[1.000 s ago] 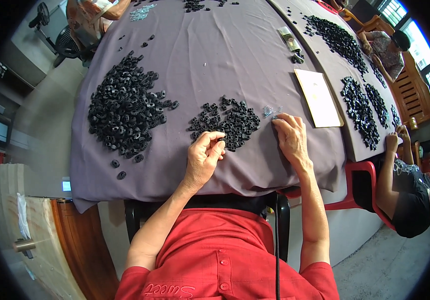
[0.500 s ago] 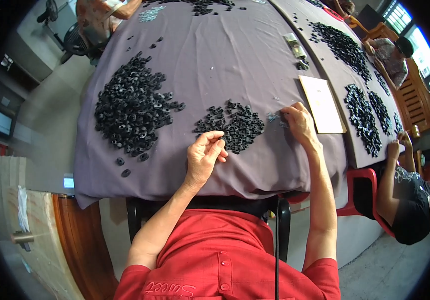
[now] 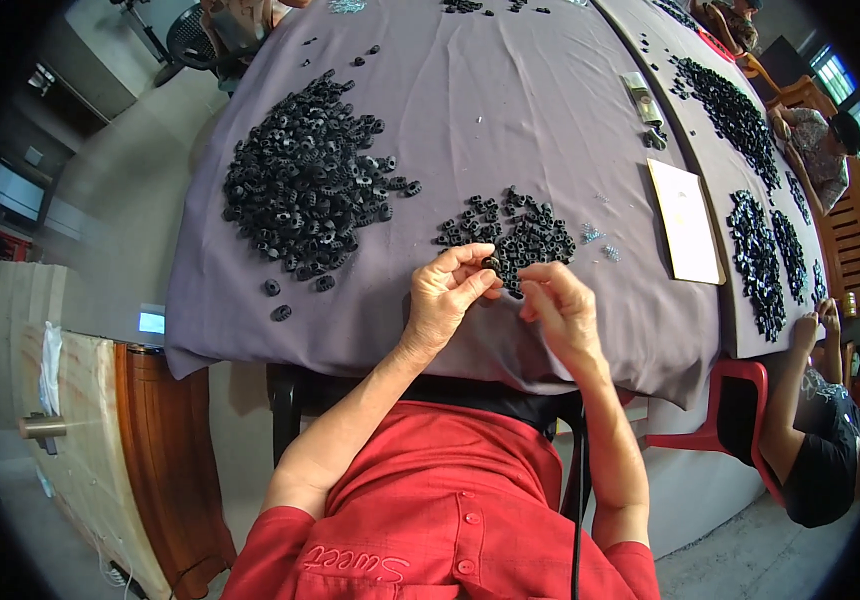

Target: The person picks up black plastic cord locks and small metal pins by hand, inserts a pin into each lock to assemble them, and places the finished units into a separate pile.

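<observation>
- The left hand [image 3: 447,290] grasps one black piece [image 3: 491,264] between thumb and fingers, above the near edge of the smaller pile.
- The right hand [image 3: 565,308] is just to the right of it, with fingers bent; whether they grasp something, I cannot tell.
- One smaller pile [image 3: 535,232] of black ring-like pieces lies just beyond the hands, too many for counting.
- To its right are small bluish bits [image 3: 591,234], too tiny to count surely.
- One larger black pile [image 3: 300,180] is at the left; three loose pieces [image 3: 281,313] lie at its near side.
- One pale board [image 3: 687,222] lies at the right, with one packet [image 3: 638,95] farther.
- All these rest on one greyish-purple cloth [image 3: 430,130].
</observation>
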A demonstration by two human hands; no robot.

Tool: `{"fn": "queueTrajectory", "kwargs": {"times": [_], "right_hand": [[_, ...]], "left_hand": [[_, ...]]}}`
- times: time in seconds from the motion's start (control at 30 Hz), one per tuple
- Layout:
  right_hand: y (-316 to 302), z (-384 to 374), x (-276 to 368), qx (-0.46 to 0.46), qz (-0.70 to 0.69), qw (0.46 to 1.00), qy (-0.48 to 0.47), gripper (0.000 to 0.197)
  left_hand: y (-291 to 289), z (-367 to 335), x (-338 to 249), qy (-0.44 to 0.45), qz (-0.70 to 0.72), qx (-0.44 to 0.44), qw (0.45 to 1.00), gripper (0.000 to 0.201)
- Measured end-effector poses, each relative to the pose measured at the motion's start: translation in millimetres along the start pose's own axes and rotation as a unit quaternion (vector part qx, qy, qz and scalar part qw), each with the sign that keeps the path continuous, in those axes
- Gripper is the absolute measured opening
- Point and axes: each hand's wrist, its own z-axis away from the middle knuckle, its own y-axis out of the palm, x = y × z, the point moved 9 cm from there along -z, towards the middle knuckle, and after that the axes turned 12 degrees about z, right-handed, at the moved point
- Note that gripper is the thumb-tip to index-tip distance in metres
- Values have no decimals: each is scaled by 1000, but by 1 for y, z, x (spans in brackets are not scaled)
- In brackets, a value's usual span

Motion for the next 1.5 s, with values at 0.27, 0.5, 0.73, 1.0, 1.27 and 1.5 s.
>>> {"fn": "queueTrajectory", "kwargs": {"times": [0.27, 0.5, 0.73, 1.0, 1.27, 1.5], "right_hand": [[11, 0, 2, -10, -59, 998, 19, 12], [-1, 2, 36, -77, 98, 987, -104, 18], [3, 10, 38, -37, 163, 979, -120, 15], [11, 25, 44, 91, 74, 993, -21, 7], [30, 37, 15, 181, -159, 961, 133, 13], [34, 35, 13, 175, -70, 975, 120, 20]], "left_hand": [[8, 5, -6, 50, -114, 36, 992, 21], [28, 13, -24, 150, -260, 66, 952, 28], [40, 28, -37, 216, -318, 108, 917, 23], [32, 55, -36, 125, -271, 119, 947, 20], [26, 69, -29, 23, -222, 119, 967, 17], [21, 68, -37, 37, -216, 133, 967, 16]]}}
